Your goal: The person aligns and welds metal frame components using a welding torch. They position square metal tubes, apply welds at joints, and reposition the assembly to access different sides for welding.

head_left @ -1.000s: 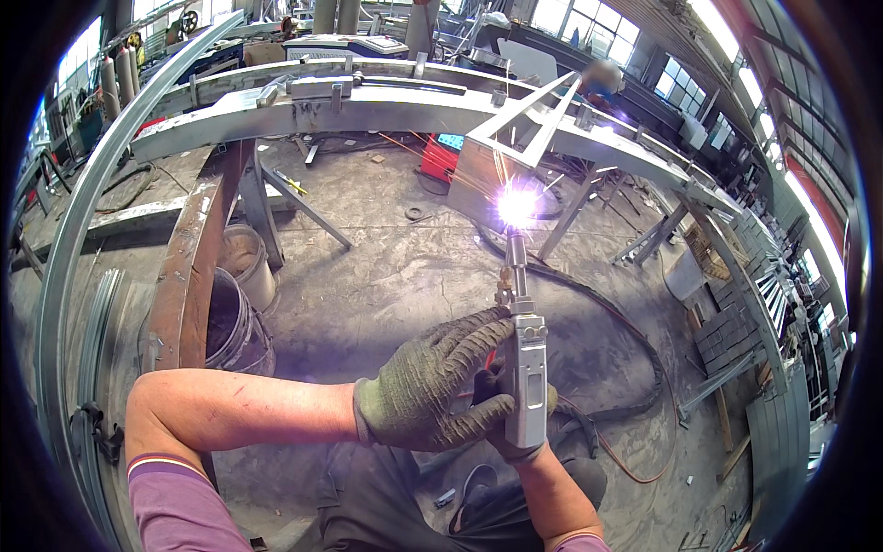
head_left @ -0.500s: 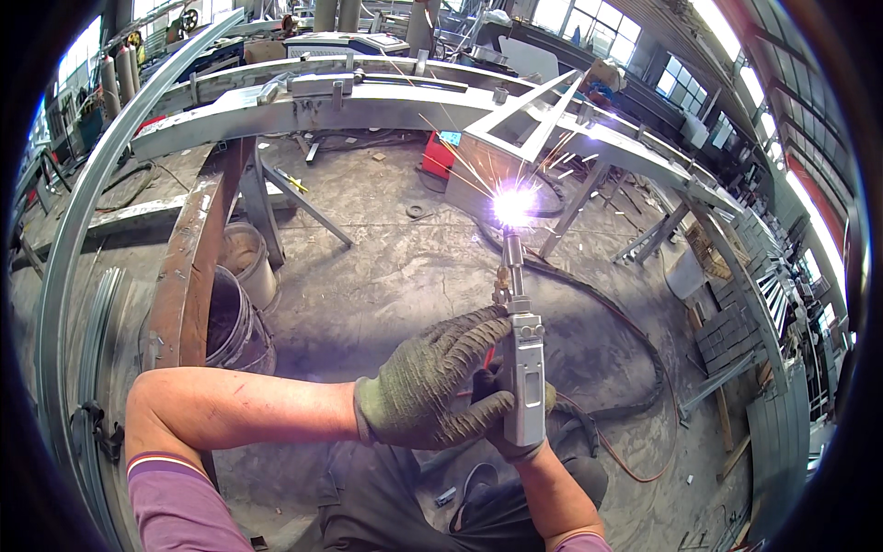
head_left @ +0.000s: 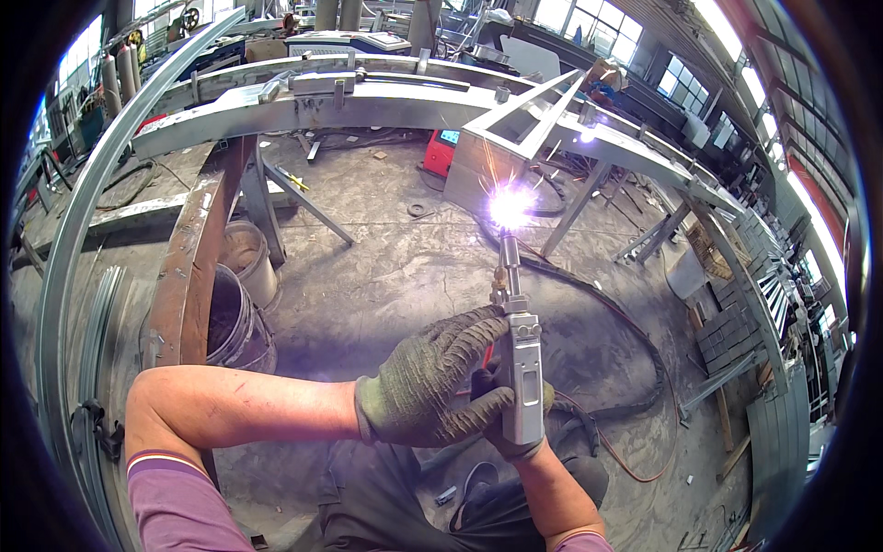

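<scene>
A silver handheld welding torch point(head_left: 525, 377) points away from me, its nozzle near a bright violet-white arc point(head_left: 510, 207). My left hand point(head_left: 432, 377), in a dark green work glove, is closed against the torch's left side. Around the lower handle is my gloved right hand point(head_left: 498, 441), mostly hidden behind the torch body. The arc burns at the near lower corner of an angled metal frame piece point(head_left: 483, 168), throwing a few sparks upward. Glare hides the exact contact spot.
A long metal beam point(head_left: 386, 112) on legs curves across the far side. Two buckets point(head_left: 241, 317) stand beside a rusty beam point(head_left: 184, 276) at left. A thick black hose point(head_left: 635, 327) loops over the floor at right. A red machine point(head_left: 439, 152) sits beyond the arc.
The torch tip and arc have shifted very slightly left. The spray of sparks has become smaller and narrower. Both hands keep their grip.
</scene>
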`<action>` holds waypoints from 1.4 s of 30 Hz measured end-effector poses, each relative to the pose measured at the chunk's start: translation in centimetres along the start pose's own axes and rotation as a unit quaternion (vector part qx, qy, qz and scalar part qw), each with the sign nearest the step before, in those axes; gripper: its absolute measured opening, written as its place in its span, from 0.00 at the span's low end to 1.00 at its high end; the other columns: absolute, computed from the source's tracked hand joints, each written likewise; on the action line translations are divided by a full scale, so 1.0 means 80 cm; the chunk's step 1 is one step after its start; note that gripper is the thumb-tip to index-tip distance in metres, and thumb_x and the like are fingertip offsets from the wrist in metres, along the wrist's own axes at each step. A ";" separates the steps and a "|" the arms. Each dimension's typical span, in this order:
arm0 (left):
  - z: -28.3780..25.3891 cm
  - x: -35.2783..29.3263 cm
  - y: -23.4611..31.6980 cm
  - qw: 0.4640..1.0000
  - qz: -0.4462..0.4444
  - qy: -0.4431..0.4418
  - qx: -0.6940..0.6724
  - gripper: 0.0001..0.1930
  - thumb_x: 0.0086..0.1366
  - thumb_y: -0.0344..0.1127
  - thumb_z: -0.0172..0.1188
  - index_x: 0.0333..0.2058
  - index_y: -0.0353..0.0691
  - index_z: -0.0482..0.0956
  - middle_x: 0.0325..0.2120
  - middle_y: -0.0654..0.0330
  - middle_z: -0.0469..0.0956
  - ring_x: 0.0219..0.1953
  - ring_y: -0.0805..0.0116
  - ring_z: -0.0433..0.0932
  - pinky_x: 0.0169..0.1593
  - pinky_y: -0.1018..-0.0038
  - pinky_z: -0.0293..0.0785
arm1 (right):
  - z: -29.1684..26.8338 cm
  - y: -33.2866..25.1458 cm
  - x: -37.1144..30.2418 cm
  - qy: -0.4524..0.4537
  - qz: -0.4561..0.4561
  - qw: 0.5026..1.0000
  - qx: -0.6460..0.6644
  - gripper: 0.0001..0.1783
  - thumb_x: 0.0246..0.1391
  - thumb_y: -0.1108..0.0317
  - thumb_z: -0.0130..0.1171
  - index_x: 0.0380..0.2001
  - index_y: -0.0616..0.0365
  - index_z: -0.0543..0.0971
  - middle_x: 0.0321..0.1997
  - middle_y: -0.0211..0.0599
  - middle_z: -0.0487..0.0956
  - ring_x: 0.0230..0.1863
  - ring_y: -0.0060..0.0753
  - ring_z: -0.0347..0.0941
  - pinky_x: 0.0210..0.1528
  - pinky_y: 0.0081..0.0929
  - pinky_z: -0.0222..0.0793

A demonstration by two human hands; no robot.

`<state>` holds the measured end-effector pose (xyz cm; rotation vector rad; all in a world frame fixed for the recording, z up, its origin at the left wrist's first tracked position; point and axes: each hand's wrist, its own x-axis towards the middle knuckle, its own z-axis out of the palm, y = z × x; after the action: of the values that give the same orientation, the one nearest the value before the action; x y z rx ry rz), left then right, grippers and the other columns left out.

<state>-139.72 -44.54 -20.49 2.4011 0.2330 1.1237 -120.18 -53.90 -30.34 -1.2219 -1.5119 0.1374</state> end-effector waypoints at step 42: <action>0.001 -0.001 0.005 0.999 -0.033 -0.006 -0.011 0.38 0.71 0.46 0.72 0.71 0.32 0.69 0.65 0.36 0.77 0.66 0.33 0.79 0.70 0.47 0.75 | -0.009 0.000 -0.003 -0.063 -0.044 0.997 -0.022 0.19 0.66 0.73 0.74 0.57 0.60 0.82 0.48 0.32 0.85 0.48 0.27 0.84 0.53 0.31 0.83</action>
<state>-139.73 -44.95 -20.38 2.3619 0.2925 1.0771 -119.66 -54.44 -30.22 -1.1973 -1.6831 0.1250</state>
